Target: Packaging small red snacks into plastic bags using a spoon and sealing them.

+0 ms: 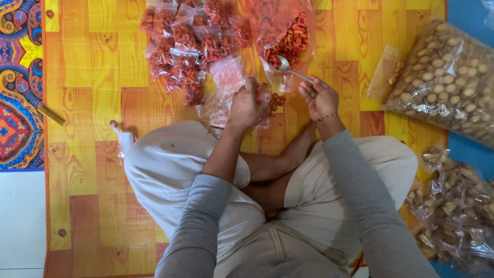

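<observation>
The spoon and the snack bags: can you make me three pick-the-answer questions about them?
1. Where is the spoon's bowl?
A. in the big open bag
B. on the blue floor
C. on the person's lap

2. What colour are the snacks in the small bags?
A. green
B. reddish-orange
C. white

3. What is the left hand doing?
A. lying flat on the mat
B. gripping a small clear bag
C. holding a cup

Answers: A, the bowl sits at that bag's mouth; B, every small pack looks reddish-orange; B, its fingers close on the plastic while the right hand holds the spoon.

Orange-yellow wood-grain mat [103, 103], red-orange snacks [290, 41] in clear bags, grey sleeves [360, 206] (paisley multicoloured cloth [18, 87] beside)
</observation>
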